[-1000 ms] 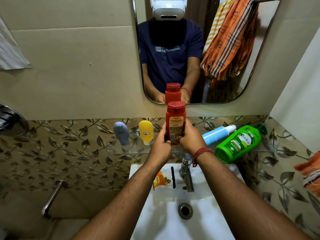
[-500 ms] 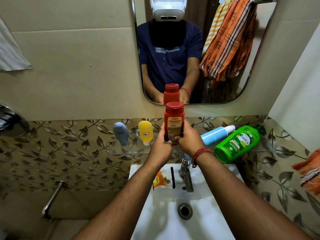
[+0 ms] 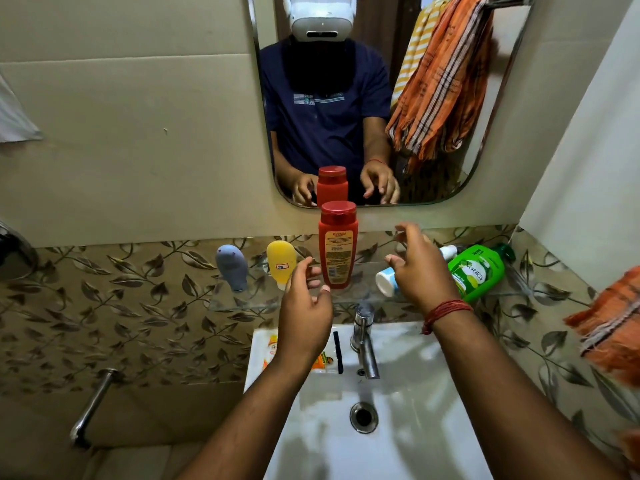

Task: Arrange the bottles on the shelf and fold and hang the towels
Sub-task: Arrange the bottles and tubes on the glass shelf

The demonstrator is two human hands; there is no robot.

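A red bottle [image 3: 337,249] stands upright on the glass shelf [image 3: 242,301] under the mirror. To its left stand a yellow tube [image 3: 281,263] and a grey tube [image 3: 231,266], both cap down. A light blue bottle [image 3: 386,280] and a green bottle [image 3: 479,271] lie on their sides at the shelf's right. My left hand [image 3: 306,306] is open just left of the red bottle, not touching it. My right hand [image 3: 420,268] is open in front of the blue bottle. An orange striped towel [image 3: 613,336] shows at the right edge.
A white sink [image 3: 398,410] with a chrome tap [image 3: 363,339] lies below the shelf, with a sachet [image 3: 322,360] and a black comb [image 3: 338,351] on its rim. The mirror [image 3: 485,116] reflects hanging orange and yellow towels. A pipe [image 3: 91,403] sticks out low left.
Both hands let go of the red bottle, which now stands alone on the shelf. My right hand moved right toward the blue bottle; my left drew back slightly.
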